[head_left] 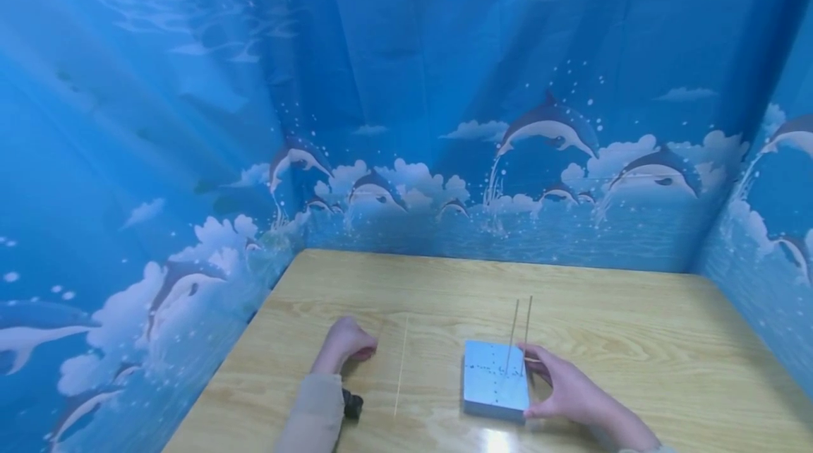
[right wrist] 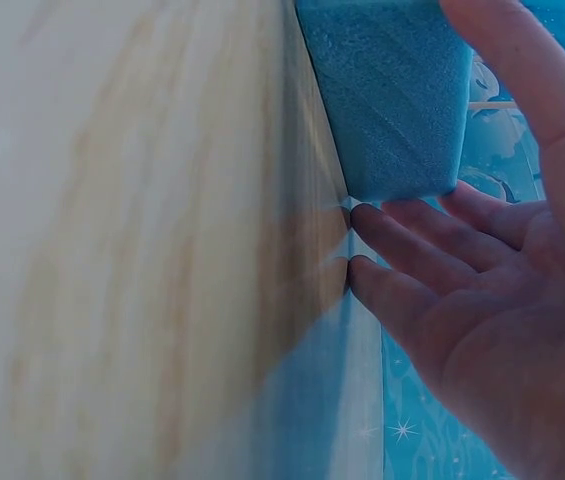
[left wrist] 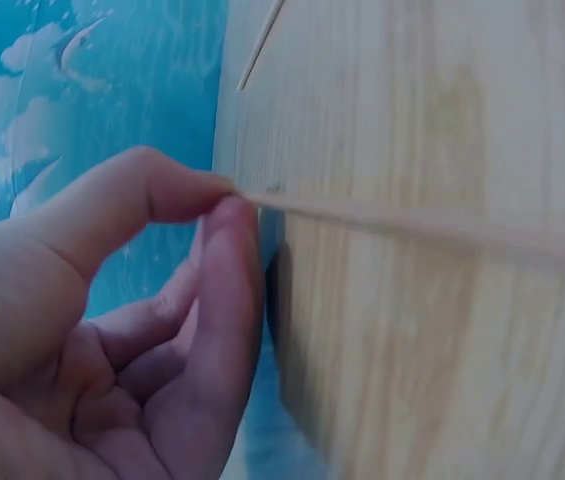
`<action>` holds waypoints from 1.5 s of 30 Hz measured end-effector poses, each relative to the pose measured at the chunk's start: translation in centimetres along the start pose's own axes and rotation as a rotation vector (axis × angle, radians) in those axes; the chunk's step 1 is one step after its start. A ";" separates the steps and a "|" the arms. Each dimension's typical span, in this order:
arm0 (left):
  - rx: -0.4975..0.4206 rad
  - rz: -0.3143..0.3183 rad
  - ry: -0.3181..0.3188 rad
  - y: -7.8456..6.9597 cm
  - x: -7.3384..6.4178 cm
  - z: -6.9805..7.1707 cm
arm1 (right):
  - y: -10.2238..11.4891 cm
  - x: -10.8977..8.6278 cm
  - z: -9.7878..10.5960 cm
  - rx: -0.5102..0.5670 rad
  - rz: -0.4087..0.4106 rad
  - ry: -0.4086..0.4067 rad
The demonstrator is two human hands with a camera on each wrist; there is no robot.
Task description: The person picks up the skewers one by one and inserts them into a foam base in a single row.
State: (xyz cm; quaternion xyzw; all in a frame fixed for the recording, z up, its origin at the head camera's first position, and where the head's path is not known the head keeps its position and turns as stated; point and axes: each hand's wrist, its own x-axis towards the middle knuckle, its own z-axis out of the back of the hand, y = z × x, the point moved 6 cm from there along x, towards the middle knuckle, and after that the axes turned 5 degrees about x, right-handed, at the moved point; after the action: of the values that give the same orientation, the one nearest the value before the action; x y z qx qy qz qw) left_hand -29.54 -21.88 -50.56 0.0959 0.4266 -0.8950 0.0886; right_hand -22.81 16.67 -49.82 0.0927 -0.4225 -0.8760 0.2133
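A light-blue foam block [head_left: 495,386] with rows of small holes lies on the table. Two thin sticks [head_left: 513,333] stand upright in its right part. My right hand [head_left: 574,389] grips the block's right side, thumb at the near corner and fingers at the far one; the right wrist view shows the block [right wrist: 387,100] between them. To the left, my left hand [head_left: 348,341] is held over the table, apart from the block. Its thumb and index finger pinch the end of a thin wooden stick [left wrist: 382,215], blurred in the left wrist view; the other fingers are curled.
Another thin pale stick [head_left: 401,368] lies on the wooden table [head_left: 394,276] between the left hand and the block. A black device [head_left: 352,403] is worn at the left wrist. Blue curtains [head_left: 406,86] with dolphins surround the table's back and sides.
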 end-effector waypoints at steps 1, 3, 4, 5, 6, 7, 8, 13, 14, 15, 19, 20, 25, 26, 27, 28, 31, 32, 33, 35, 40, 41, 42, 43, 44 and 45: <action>-0.058 0.002 0.013 0.2 0.1 -0.1 | 0.0 0.0 0.0 0.003 -0.002 0.002; -0.170 0.032 0.036 0.7 0.1 -0.3 | 0.0 -0.1 0.0 0.004 0.007 0.006; -0.218 0.044 0.046 0.9 0.1 -0.4 | 0.0 -0.1 0.0 0.006 0.010 0.007; -0.254 0.062 0.042 1.2 0.2 -0.5 | 0.1 -0.1 0.0 0.002 0.015 0.008; -0.282 0.072 0.048 1.2 0.2 -0.6 | 0.1 -0.1 0.0 0.001 0.019 0.008; -0.310 0.077 0.052 1.3 0.2 -0.6 | 0.1 -0.2 0.0 0.001 0.017 0.008; -0.332 0.085 0.059 1.4 0.2 -0.7 | 0.1 -0.2 0.0 0.001 0.014 0.009; -0.443 0.073 0.113 1.0 -0.1 -0.9 | 0.2 -0.3 -0.1 0.006 0.009 0.008; -0.457 0.065 0.128 0.9 -0.1 -0.9 | 0.2 -0.3 -0.1 0.004 0.016 0.009; -0.470 0.057 0.144 0.6 -0.2 -0.9 | 0.2 -0.3 -0.1 0.000 0.020 0.007; -0.505 -0.001 0.182 -0.9 -0.7 -0.9 | 0.1 -0.3 -0.1 -0.005 0.019 0.005; -0.511 -0.020 0.191 -1.4 -1.0 -0.9 | 0.1 -0.3 -0.1 -0.006 0.015 0.003; -0.494 -0.152 0.231 -4.5 -2.4 -0.7 | 0.0 -0.2 -0.1 -0.012 -0.003 -0.003; -0.489 -0.179 0.237 -5.2 -2.8 -0.7 | -0.1 -0.2 -0.1 -0.011 -0.001 -0.002; -0.481 -0.206 0.242 -5.8 -3.1 -0.7 | -0.1 -0.2 -0.1 -0.013 -0.002 -0.001; -0.475 -0.231 0.248 -6.4 -3.4 -0.6 | -0.1 -0.1 -0.1 -0.012 -0.004 0.001; -0.480 -0.293 0.260 -8.1 -4.2 -0.6 | -0.1 0.0 0.0 -0.007 -0.012 0.001; -0.486 -0.310 0.263 -8.6 -4.4 -0.6 | -0.1 0.1 0.0 -0.007 -0.015 0.001; -0.491 -0.328 0.264 -9.2 -4.7 -0.6 | -0.1 0.2 0.1 -0.006 -0.018 -0.001; -0.501 -0.351 0.263 -10.1 -5.2 -0.6 | 0.0 0.3 0.2 -0.005 -0.020 -0.004; -0.488 -0.399 0.265 -11.9 -6.7 -1.1 | 0.0 0.2 0.2 0.000 -0.022 -0.004; -0.485 -0.408 0.266 -12.3 -7.0 -1.3 | 0.0 0.2 0.2 -0.001 -0.023 -0.003; -0.482 -0.415 0.271 -12.6 -7.2 -1.6 | 0.0 0.1 0.1 -0.001 -0.022 -0.001; -0.483 -0.424 0.273 -13.0 -7.5 -1.8 | 0.1 0.1 0.1 0.000 -0.021 0.001; -0.482 -0.429 0.275 -13.3 -7.7 -2.1 | 0.1 0.1 0.1 0.002 -0.022 0.003; -0.480 -0.435 0.280 -13.7 -7.9 -2.5 | 0.1 0.0 0.0 0.001 -0.022 0.004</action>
State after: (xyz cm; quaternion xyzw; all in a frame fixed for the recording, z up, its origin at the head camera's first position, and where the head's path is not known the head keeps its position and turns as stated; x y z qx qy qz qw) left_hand -25.00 -10.88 -39.94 0.1009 0.6433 -0.7452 -0.1435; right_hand -22.84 16.64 -49.74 0.0993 -0.4213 -0.8780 0.2045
